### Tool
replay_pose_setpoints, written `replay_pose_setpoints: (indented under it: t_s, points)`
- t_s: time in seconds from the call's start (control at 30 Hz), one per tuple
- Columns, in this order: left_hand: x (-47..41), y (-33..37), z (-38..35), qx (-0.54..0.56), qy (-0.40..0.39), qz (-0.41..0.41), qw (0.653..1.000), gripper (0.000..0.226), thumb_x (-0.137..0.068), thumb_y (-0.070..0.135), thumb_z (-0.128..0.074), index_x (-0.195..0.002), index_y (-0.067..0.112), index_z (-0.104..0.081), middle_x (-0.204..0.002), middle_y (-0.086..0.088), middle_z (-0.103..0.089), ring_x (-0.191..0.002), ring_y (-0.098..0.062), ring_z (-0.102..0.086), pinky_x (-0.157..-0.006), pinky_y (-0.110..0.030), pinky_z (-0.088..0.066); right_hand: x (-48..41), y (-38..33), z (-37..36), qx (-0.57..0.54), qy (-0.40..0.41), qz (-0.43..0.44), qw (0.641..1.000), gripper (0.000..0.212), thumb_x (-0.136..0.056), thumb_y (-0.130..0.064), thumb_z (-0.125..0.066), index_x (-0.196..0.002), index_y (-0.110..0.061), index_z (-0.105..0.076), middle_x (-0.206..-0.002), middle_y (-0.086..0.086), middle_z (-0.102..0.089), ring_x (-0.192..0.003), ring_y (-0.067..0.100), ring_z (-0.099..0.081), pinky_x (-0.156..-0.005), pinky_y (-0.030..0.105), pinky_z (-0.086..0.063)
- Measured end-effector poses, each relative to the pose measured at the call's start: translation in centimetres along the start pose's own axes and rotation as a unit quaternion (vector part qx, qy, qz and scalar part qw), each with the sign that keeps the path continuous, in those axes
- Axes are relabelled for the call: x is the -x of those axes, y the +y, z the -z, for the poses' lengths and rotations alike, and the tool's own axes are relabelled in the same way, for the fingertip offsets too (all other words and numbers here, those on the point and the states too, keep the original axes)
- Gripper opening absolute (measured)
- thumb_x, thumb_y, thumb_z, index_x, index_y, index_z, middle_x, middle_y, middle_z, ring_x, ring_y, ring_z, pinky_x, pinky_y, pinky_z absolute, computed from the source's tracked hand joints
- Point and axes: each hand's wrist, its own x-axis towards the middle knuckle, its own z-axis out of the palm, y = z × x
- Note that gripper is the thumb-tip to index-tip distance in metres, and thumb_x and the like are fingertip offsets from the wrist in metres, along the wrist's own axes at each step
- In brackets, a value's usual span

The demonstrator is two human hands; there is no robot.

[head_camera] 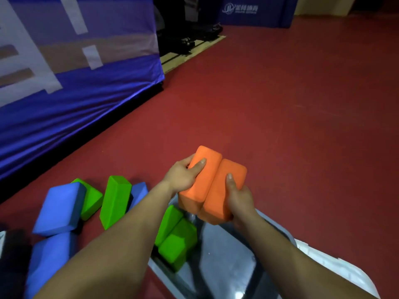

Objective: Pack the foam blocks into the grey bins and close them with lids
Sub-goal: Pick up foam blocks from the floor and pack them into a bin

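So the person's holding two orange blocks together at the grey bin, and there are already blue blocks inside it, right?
Not quite. The head view shows green blocks inside the grey bin, not blue; the blue blocks lie on the red floor beside it. The rest holds: the left hand and right hand hold two orange blocks together at the bin.

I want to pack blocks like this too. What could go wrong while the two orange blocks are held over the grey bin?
1. The left hand and right hand each grip one of the orange blocks, pressed side by side; one could slip out and land on the floor.
2. The green blocks in the grey bin lie tilted, so the orange ones may rest on them and stick up, which might stop a lid closing.
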Motion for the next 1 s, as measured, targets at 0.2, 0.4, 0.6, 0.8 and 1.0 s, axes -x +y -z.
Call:
replay_pose_setpoints:
  t_s: [0.2, 0.4, 0.6, 0.8, 1.0]
  points:
    - [-3.6, -5.7, 0.3, -0.012, -0.025, 0.034, 0.999, 0.047, -0.093, 0.052, -0.061, -0.134, 0.029, -0.062, -0.123, 0.014, -0.068, -0.117, -0.002, -0.061, -0.109, -0.033, -0.044, -3.9, 4.0, -3.2, -0.006, 0.007, -0.039, 0.999, 0.058, -0.091, -0.056, -0.058, -0.129, -0.013, -0.054, -0.119, 0.007, -0.066, -0.104, 0.026, -0.065, -0.095, 0.05, -0.053]
    - [-7.9, -8.8, 0.4, -0.038, -0.01, 0.041, 0.998, 0.068, -0.076, 0.076, -0.058, -0.13, 0.035, -0.065, -0.126, 0.014, -0.068, -0.12, -0.004, -0.06, -0.107, -0.033, -0.046, -7.3, 5.9, -5.4, -0.002, 0.02, -0.057, 0.998, 0.06, -0.094, -0.057, -0.052, -0.134, -0.013, -0.05, -0.12, 0.006, -0.065, -0.103, 0.024, -0.064, -0.096, 0.049, -0.053]
    - [-10.3, -9.8, 0.2, -0.078, -0.044, 0.0, 0.996, 0.06, -0.073, 0.078, -0.049, -0.12, 0.044, -0.068, -0.106, 0.015, -0.075, -0.107, -0.009, -0.068, -0.097, -0.037, -0.053, -8.8, 6.4, -5.3, -0.022, 0.058, -0.083, 0.995, 0.033, -0.094, -0.053, -0.055, -0.095, -0.021, -0.059, -0.1, 0.001, -0.069, -0.096, 0.028, -0.068, -0.089, 0.054, -0.055]
    - [-10.7, -10.0, 1.2, -0.062, -0.044, 0.009, 0.997, 0.056, -0.081, 0.073, -0.052, -0.125, 0.041, -0.066, -0.113, 0.016, -0.072, -0.111, -0.005, -0.064, -0.102, -0.033, -0.05, -8.2, 5.5, -6.4, -0.02, 0.059, -0.084, 0.995, 0.036, -0.094, -0.055, -0.055, -0.111, -0.022, -0.057, -0.104, 0.003, -0.068, -0.098, 0.029, -0.067, -0.09, 0.056, -0.054]
    - [-11.3, -13.0, 0.2, -0.099, -0.059, 0.024, 0.993, 0.044, -0.087, 0.07, -0.05, -0.109, 0.039, -0.072, -0.102, 0.008, -0.076, -0.102, -0.012, -0.069, -0.094, -0.038, -0.054, -8.7, 8.0, -6.9, 0.0, 0.069, -0.068, 0.995, 0.047, -0.098, -0.047, -0.053, -0.129, -0.012, -0.057, -0.11, 0.005, -0.068, -0.087, 0.014, -0.064, -0.069, 0.029, -0.052]
